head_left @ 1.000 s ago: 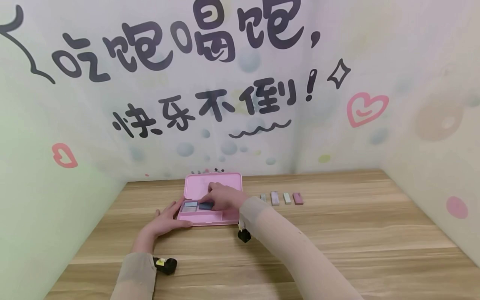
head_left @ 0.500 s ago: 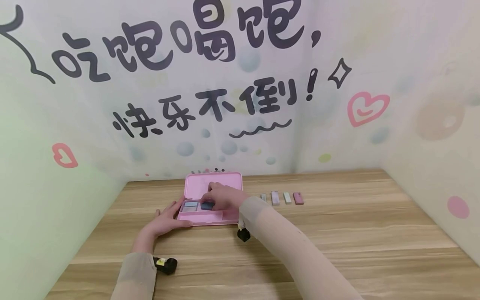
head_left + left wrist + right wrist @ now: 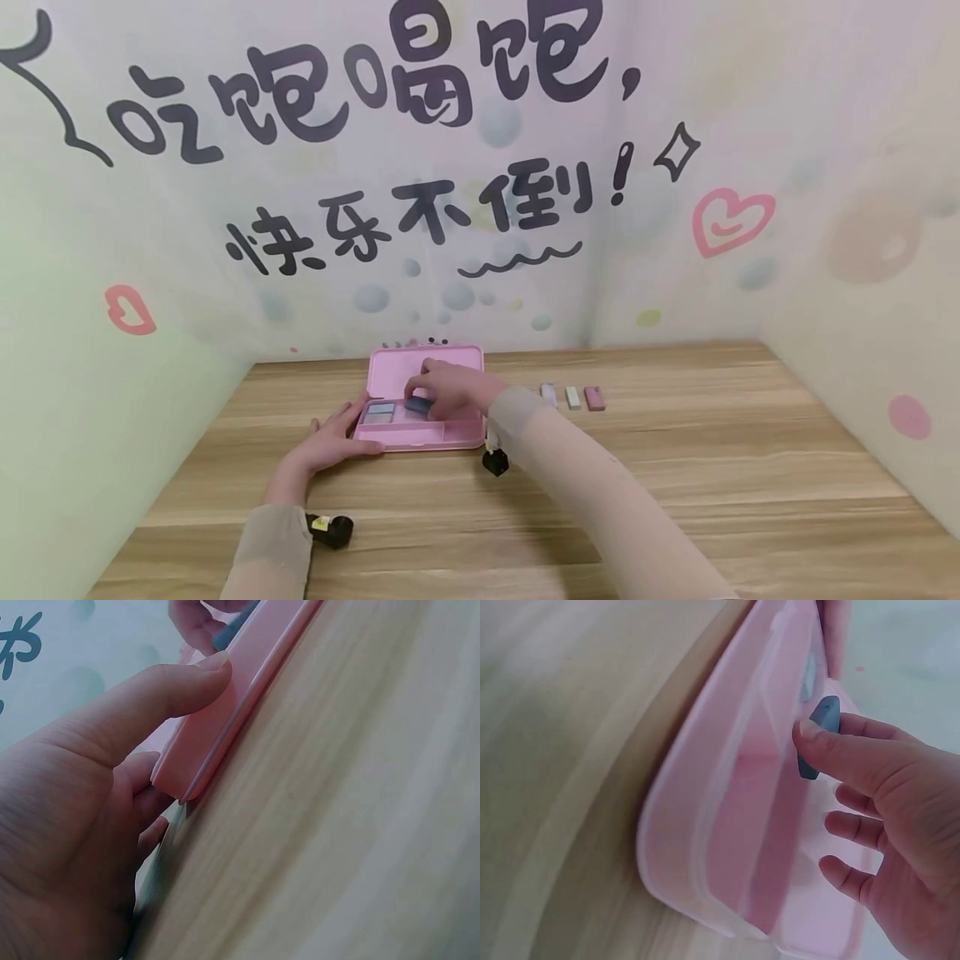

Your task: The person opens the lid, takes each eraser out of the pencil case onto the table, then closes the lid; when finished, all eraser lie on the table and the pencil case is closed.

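An open pink box [image 3: 463,442] with a divided tray lies on the wooden table, its lid [image 3: 390,372] tipped back. My left hand [image 3: 330,442] holds the box's left end, thumb [image 3: 196,684] on the front wall and fingers round the side. Between thumb and index finger my right hand [image 3: 453,390] pinches a small dark blue block [image 3: 825,720], tilted over the tray's rear compartment; its other fingers are spread loosely. Lighter blue and grey blocks [image 3: 380,412] lie side by side in the rear left part of the tray.
Right of the box, a lilac block [image 3: 548,395], a pale green block [image 3: 573,397] and a dark pink block [image 3: 595,398] lie in a row on the table [image 3: 675,475]. A printed wall hanging [image 3: 525,308] stands behind the table.
My right hand has risen a little and shifted right, with the dark blue block now tilted up in its pinch. The wrist now hides a grey block at the row's left. The left hand stays put.
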`<state>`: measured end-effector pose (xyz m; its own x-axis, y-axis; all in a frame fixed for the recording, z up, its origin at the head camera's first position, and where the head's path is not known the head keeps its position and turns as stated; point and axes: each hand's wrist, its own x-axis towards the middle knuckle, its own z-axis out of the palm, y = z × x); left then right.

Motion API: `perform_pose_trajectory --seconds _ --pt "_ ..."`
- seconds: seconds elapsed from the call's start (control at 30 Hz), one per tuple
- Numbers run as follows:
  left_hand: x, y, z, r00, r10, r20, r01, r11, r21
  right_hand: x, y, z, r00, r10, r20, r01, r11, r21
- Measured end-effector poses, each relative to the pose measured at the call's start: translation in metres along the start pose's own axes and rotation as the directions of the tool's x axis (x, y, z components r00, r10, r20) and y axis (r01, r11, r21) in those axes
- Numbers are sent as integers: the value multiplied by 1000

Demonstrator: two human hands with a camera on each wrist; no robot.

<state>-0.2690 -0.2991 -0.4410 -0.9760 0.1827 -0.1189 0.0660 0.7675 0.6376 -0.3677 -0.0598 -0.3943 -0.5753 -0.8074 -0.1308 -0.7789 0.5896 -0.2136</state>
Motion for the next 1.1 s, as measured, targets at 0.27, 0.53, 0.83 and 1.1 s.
perform_pose_trajectory --seconds 0.27,0.53,0.83,1.1 --pt "-3 0 0 1000 4 -1 -4 1000 -4 -13 3 -10 995 -96 -31 99 988 119" --pt "-5 -2 -1 1000 12 2 -12 1000 -1 -40 7 -21 992 -91 -90 110 963 245" --pt "-5 2 -4 999 35 4 -35 999 5 -74 22 -24 990 38 -133 8 945 327" --pt "-6 6 -3 999 36 11 -36 999 -3 -101 35 -20 978 94 -186 -17 927 376"
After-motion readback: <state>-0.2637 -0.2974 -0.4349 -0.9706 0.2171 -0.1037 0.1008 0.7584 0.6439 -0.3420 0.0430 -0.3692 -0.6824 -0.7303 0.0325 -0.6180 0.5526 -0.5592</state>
